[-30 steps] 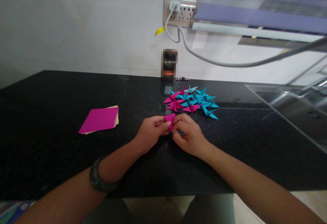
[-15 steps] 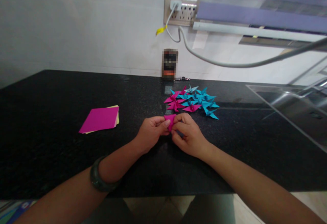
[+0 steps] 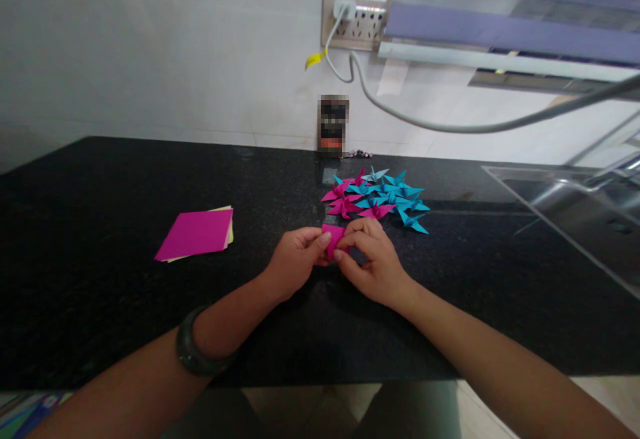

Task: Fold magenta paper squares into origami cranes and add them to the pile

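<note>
A small folded piece of magenta paper [image 3: 333,239] is pinched between both my hands just above the black counter [image 3: 100,305]. My left hand [image 3: 295,262] grips its left side with thumb and fingers closed. My right hand [image 3: 373,259] pinches its right side, fingers curled over it. Behind the hands lies a cluster of several folded paper cranes [image 3: 377,199], magenta on the left and blue on the right. My left wrist wears a dark bangle [image 3: 193,352].
A stack of square sheets [image 3: 196,233], magenta on top and yellow beneath, lies to the left. A steel sink [image 3: 580,215] sits at the right. A small dark box [image 3: 333,124] stands by the wall under a socket [image 3: 353,22] with a grey cable.
My right hand's fingers have shifted slightly over the magenta piece, which now shows a little less. Both hands stay in the same place.
</note>
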A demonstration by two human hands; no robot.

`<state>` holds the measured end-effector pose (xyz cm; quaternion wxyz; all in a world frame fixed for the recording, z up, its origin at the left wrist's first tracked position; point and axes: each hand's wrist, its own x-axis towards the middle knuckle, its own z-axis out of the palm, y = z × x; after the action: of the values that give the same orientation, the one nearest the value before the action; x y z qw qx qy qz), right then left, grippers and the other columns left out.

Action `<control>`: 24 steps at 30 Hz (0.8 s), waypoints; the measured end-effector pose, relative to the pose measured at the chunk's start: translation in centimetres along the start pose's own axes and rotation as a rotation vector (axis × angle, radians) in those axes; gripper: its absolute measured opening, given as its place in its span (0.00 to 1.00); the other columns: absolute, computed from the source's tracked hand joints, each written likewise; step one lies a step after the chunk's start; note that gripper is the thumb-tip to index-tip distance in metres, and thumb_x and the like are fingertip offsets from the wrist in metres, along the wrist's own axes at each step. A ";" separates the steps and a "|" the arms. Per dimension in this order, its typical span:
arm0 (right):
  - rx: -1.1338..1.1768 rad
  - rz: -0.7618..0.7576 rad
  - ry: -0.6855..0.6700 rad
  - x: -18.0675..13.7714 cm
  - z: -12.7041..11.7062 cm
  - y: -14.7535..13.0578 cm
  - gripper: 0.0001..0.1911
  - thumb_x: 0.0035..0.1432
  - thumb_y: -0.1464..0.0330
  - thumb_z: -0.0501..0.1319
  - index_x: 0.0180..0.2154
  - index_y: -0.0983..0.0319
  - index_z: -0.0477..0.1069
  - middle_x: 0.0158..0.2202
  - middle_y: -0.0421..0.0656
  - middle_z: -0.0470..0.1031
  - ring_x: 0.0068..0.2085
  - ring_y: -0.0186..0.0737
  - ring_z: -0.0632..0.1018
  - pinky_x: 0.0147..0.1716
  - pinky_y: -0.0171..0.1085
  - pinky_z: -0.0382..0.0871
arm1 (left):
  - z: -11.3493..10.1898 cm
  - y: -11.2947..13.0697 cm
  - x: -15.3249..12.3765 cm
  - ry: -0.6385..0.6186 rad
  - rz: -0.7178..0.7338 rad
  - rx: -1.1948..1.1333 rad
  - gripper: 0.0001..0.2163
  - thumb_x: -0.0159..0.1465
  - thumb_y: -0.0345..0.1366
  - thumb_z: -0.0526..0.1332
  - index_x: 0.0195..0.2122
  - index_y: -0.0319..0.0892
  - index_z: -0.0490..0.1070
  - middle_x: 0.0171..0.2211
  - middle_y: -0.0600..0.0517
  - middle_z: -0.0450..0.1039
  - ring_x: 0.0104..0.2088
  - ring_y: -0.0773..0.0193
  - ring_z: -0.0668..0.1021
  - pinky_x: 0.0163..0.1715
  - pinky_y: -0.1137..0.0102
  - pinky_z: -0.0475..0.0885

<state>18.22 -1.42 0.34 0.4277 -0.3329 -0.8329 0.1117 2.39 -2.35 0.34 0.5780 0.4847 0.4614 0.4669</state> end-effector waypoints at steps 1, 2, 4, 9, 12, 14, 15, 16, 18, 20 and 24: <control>0.019 0.033 0.025 0.0 0.0 0.1 0.03 0.52 0.71 0.58 0.32 0.61 0.68 0.33 0.44 0.66 0.38 0.40 0.69 0.37 0.41 0.66 | 0.0 0.0 0.0 0.000 -0.001 0.003 0.13 0.52 0.45 0.63 0.28 0.39 0.75 0.23 0.52 0.73 0.24 0.67 0.73 0.26 0.72 0.70; 0.039 0.070 0.051 0.0 0.1 0.2 0.05 0.52 0.70 0.58 0.34 0.61 0.69 0.34 0.44 0.66 0.39 0.40 0.69 0.35 0.40 0.67 | 0.0 0.0 0.0 -0.003 -0.002 0.008 0.13 0.52 0.45 0.63 0.28 0.39 0.75 0.23 0.52 0.73 0.24 0.67 0.73 0.26 0.72 0.70; 0.073 0.139 0.087 0.0 0.2 0.5 0.09 0.53 0.70 0.57 0.39 0.61 0.68 0.38 0.47 0.66 0.40 0.40 0.70 0.32 0.37 0.68 | 0.0 0.1 -0.1 -0.012 -0.002 0.025 0.13 0.52 0.45 0.63 0.29 0.39 0.75 0.23 0.52 0.73 0.25 0.67 0.73 0.26 0.72 0.70; 0.118 0.208 0.013 -0.1 0.5 1.1 0.08 0.56 0.69 0.56 0.38 0.62 0.70 0.34 0.44 0.72 0.34 0.35 0.72 0.29 0.34 0.68 | -0.1 0.0 -0.1 -0.031 0.021 0.084 0.12 0.53 0.44 0.62 0.29 0.39 0.75 0.22 0.53 0.72 0.24 0.68 0.72 0.26 0.73 0.69; 0.221 0.329 -0.023 -0.3 0.8 1.1 0.06 0.55 0.67 0.57 0.32 0.62 0.70 0.25 0.40 0.71 0.25 0.32 0.71 0.24 0.32 0.65 | -0.2 -0.2 0.0 -0.031 0.026 0.105 0.12 0.53 0.44 0.62 0.30 0.39 0.75 0.23 0.52 0.72 0.24 0.67 0.72 0.26 0.73 0.68; 0.321 0.408 -0.030 -0.3 1.0 1.1 0.07 0.54 0.65 0.58 0.30 0.62 0.69 0.22 0.38 0.69 0.22 0.31 0.69 0.21 0.31 0.64 | -0.2 -0.3 0.0 -0.036 0.016 0.121 0.12 0.53 0.44 0.61 0.30 0.39 0.75 0.23 0.52 0.73 0.24 0.67 0.73 0.26 0.72 0.69; 0.365 0.430 -0.032 -0.3 1.0 1.0 0.07 0.53 0.65 0.59 0.31 0.62 0.69 0.22 0.38 0.69 0.22 0.31 0.69 0.21 0.30 0.64 | -0.3 -0.4 0.1 -0.044 0.009 0.133 0.12 0.54 0.44 0.61 0.30 0.39 0.75 0.23 0.52 0.73 0.24 0.67 0.73 0.25 0.72 0.69; 0.393 0.435 -0.032 -0.2 1.1 1.0 0.07 0.53 0.65 0.59 0.31 0.62 0.69 0.22 0.38 0.69 0.23 0.31 0.70 0.21 0.31 0.64 | -0.3 -0.4 0.1 -0.053 0.001 0.145 0.13 0.54 0.44 0.61 0.30 0.39 0.75 0.23 0.52 0.73 0.24 0.67 0.73 0.25 0.72 0.69; 0.387 0.420 -0.021 -0.1 1.0 1.0 0.06 0.51 0.66 0.60 0.30 0.62 0.70 0.24 0.39 0.70 0.25 0.32 0.70 0.23 0.31 0.65 | -0.3 -0.4 0.1 -0.065 -0.018 0.157 0.13 0.54 0.44 0.61 0.29 0.38 0.75 0.23 0.52 0.72 0.23 0.67 0.73 0.24 0.73 0.68; 0.367 0.431 -0.003 0.0 0.9 1.1 0.06 0.50 0.66 0.61 0.27 0.63 0.70 0.24 0.40 0.70 0.25 0.32 0.70 0.24 0.32 0.65 | -0.3 -0.3 0.1 -0.064 -0.050 0.132 0.14 0.54 0.46 0.61 0.29 0.38 0.75 0.23 0.52 0.72 0.23 0.67 0.73 0.23 0.73 0.68; 0.538 0.607 0.009 0.2 0.7 1.1 0.09 0.48 0.63 0.61 0.26 0.64 0.69 0.21 0.38 0.68 0.21 0.29 0.67 0.20 0.30 0.62 | -0.2 -0.1 0.1 -0.102 -0.155 -0.018 0.17 0.54 0.48 0.60 0.29 0.37 0.73 0.25 0.51 0.73 0.27 0.67 0.74 0.26 0.73 0.70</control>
<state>18.08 -0.40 -0.45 0.4506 -0.4404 -0.6360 0.4455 2.26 -2.27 0.21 0.6395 0.4654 0.4635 0.3996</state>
